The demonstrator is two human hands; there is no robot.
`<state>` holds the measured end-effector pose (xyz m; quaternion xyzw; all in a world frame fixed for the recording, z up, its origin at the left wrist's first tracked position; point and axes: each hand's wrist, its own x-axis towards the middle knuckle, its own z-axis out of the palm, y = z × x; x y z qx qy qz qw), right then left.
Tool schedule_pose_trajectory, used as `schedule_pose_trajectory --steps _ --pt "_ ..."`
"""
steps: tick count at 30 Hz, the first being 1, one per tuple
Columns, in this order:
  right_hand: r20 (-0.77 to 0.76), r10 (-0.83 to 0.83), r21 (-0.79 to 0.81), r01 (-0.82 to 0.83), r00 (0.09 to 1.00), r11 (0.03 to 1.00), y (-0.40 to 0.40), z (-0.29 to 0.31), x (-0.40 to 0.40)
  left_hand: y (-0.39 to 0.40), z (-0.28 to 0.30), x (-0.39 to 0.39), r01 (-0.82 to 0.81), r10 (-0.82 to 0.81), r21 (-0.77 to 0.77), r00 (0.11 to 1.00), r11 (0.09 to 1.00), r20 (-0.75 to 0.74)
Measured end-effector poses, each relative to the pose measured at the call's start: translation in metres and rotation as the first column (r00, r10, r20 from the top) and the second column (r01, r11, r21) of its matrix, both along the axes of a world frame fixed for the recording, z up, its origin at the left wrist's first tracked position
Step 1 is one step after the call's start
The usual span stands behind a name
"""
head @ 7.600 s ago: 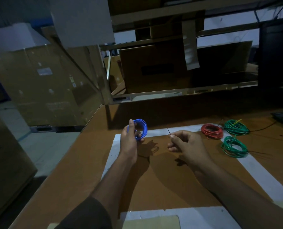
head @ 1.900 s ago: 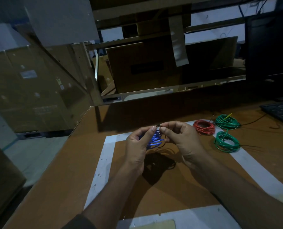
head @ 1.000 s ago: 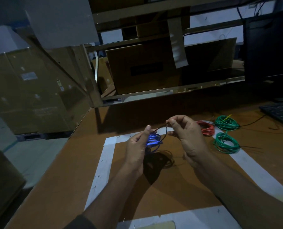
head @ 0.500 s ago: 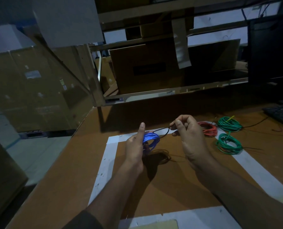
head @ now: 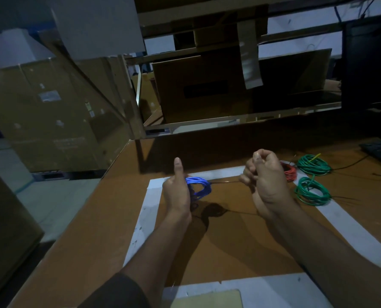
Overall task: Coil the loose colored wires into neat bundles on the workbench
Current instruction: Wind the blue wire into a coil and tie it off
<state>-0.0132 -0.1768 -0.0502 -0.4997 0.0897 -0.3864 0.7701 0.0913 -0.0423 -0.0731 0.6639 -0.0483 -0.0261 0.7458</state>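
Meanwhile, the left hand [head: 177, 192] steadies the blue coil [head: 199, 187] — thumb up — as the right hand [head: 264, 174], fingers curled, pulls its dark tie [head: 225, 181] taut.

A blue wire coil [head: 198, 187] is held upright above the surface in the left hand [head: 177, 192], thumb raised, with a thin dark strand [head: 225, 181] running taut from it rightward to the curled fingers of the right hand [head: 265, 181]. On the surface to the right lie three finished bundles: a red coil [head: 289, 172], partly hidden behind the right hand, a green coil [head: 313, 165] farther off just beside it, and a nearer green coil [head: 313, 192].
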Motion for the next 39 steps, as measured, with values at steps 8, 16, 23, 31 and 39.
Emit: schedule_pose_trajectory --steps 8,16,23,31,39 --pt "-0.368 0.389 -0.112 -0.456 0.844 0.883 0.013 0.000 -0.004 0.007 0.002 0.012 -0.102 0.101 0.043 0.994 0.994 0.031" --pt "-0.556 0.040 -0.563 -0.412 0.830 0.716 0.013 -0.018 -0.008 0.007 -0.007 0.004 0.156 -0.150 0.071 0.985 0.985 -0.081" --pt "-0.395 -0.120 -0.719 -0.225 0.911 0.657 0.001 -0.035 0.010 0.008 -0.009 0.004 0.494 -0.508 -0.121 0.842 0.861 -0.181" --pt "-0.413 -0.175 -0.564 -0.100 0.894 0.820 -0.013 -0.038 0.011 0.002 -0.003 -0.005 0.578 -0.581 0.057 0.813 0.814 0.050" --pt "-0.485 -0.125 -0.405 -0.096 0.866 0.909 -0.021 -0.038 0.010 -0.007 -0.010 -0.016 0.548 -0.567 0.163 0.816 0.821 0.113"
